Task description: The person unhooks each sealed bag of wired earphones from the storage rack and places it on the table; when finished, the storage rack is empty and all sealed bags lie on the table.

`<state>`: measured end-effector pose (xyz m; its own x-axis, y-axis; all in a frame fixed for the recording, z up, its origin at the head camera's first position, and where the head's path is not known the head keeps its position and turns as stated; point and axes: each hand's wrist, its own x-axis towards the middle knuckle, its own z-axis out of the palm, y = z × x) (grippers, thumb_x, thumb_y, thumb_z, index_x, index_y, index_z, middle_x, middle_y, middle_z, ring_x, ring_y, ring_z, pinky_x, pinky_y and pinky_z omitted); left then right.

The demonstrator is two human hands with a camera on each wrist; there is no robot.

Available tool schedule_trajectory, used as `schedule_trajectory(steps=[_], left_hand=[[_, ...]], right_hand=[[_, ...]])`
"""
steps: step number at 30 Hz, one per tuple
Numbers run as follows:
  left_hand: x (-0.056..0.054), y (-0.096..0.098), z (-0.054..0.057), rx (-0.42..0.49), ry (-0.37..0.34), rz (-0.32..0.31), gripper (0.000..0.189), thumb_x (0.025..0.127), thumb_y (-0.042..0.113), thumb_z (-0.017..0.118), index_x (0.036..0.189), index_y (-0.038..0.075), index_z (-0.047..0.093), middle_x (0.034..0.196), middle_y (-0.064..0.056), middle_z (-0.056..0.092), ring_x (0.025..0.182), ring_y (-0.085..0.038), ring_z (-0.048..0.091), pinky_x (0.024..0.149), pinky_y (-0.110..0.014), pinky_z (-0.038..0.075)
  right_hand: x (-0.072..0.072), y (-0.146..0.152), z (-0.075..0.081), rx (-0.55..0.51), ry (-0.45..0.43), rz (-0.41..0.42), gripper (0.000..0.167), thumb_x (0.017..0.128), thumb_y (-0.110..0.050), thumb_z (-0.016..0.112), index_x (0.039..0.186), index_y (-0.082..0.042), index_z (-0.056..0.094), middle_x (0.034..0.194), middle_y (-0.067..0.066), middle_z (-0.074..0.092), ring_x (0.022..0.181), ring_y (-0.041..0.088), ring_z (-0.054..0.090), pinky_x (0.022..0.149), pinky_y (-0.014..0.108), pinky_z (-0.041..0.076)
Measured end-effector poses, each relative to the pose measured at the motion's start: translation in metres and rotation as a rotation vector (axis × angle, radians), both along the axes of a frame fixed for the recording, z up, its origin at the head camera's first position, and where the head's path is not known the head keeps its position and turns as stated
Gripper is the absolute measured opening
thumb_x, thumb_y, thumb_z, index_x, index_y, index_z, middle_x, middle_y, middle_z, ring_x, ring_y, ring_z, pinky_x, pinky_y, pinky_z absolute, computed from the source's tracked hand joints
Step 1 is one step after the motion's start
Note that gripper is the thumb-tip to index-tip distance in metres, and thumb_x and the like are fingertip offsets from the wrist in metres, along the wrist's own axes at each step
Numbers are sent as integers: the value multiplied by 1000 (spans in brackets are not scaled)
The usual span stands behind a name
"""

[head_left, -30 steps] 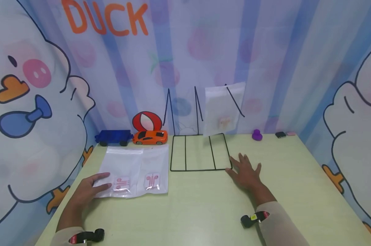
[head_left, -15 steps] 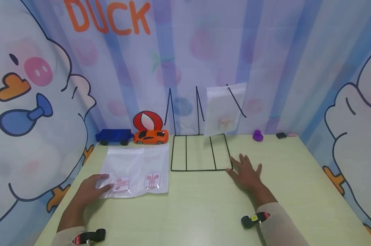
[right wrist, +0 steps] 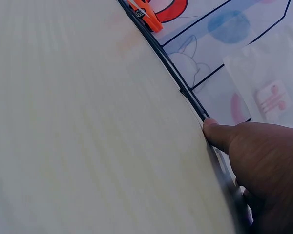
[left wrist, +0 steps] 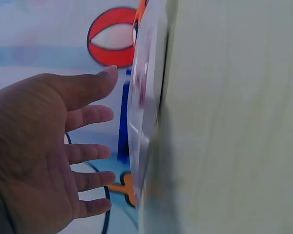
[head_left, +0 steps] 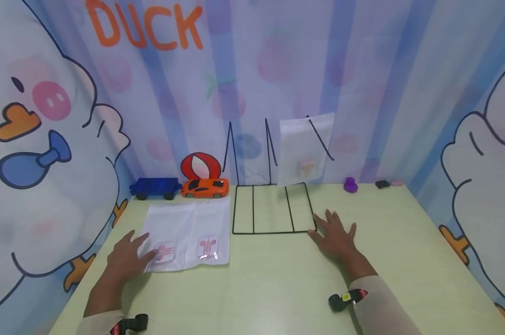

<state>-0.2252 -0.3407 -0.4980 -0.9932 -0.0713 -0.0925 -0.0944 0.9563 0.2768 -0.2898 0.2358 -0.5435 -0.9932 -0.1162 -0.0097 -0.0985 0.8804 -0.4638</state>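
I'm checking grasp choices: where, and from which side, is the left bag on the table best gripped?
Probably pinch the left edge of the left bag from the left: it lies nearly flat, the left hand is at that edge, and the right bag adjoins the opposite side.

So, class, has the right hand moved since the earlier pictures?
No: in the head view, the right hand shows no visible shift against the purple object.
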Motion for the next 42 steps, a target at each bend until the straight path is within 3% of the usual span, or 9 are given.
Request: schedule_trajectory(steps=[10, 19, 27, 33, 42], left_hand=[[-12, 85, 6, -75, 47, -82, 82, 107, 56, 60, 167, 4, 41, 175, -34, 26, 160, -59, 27, 126, -78, 29], [-23, 153, 11, -52, 81, -137, 85, 105, 59, 62, 169, 8, 40, 179, -28, 22, 164, -56, 23, 129, -77, 24], [-31, 211, 4, -31, 95, -143, 86, 103, 59, 66, 168, 7, 42, 179, -28, 24, 165, -53, 25, 132, -68, 29], [-37, 240, 1, 55, 82, -169, 87, 103, 61, 65, 168, 8, 42, 180, -25, 24, 167, -50, 24, 133, -65, 29], [-53, 265, -10, 210, 129, -183, 83, 104, 57, 66, 166, 6, 45, 178, -27, 29, 166, -49, 26, 134, -62, 31]], right_hand=[[-1, -2, 1, 11, 1, -5, 71, 112, -56, 49, 172, -20, 36, 183, 23, 12, 170, 49, 4, 122, 87, -13], [2, -1, 2, -3, -9, -10, 71, 112, -54, 50, 172, -18, 37, 182, 24, 13, 170, 50, 4, 122, 87, -13], [2, -1, 3, -9, -19, -8, 71, 112, -56, 50, 172, -19, 36, 183, 24, 12, 170, 49, 3, 122, 86, -14], [0, -1, -2, 8, -12, -6, 72, 112, -58, 49, 172, -20, 36, 183, 23, 12, 170, 49, 3, 122, 87, -14], [1, -1, -2, -25, -4, 0, 71, 112, -57, 50, 171, -20, 37, 183, 24, 12, 170, 49, 3, 121, 87, -16]])
